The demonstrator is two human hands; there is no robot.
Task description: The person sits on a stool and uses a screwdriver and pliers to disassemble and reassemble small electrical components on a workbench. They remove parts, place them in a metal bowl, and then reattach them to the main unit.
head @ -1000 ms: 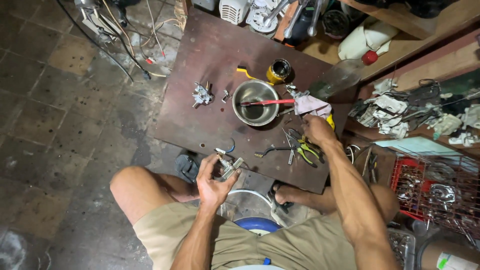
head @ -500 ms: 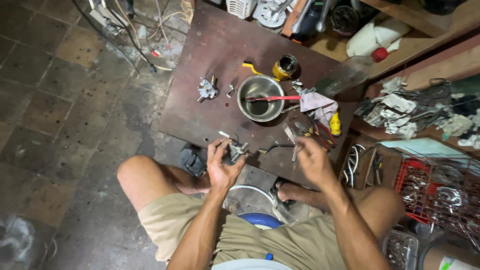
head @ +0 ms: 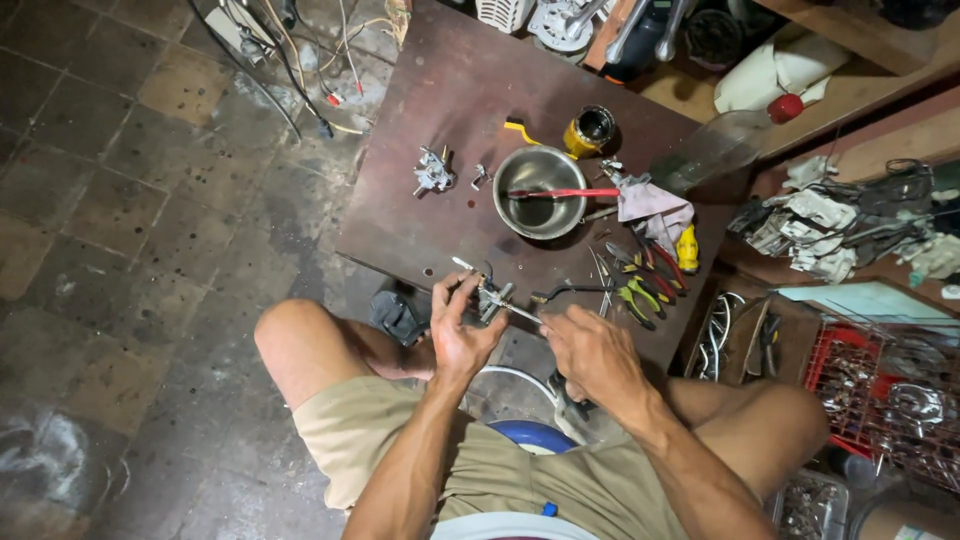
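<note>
Small metal part [head: 490, 300], some carb-looking bit, sits at the near edge of the brown table [head: 440, 120], pinched in the left hand [head: 458, 330]. Right hand [head: 592, 352] grips a thin tool [head: 525, 314] poked into it; tip's hidden. Steel bowl [head: 541, 190] behind holds a red-handled tool [head: 560, 193].

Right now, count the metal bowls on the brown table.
1: a steel bowl on the brown table, beyond the left hand and right hand, a red-handled tool lying across its rim. Clutter may hide others.
</note>
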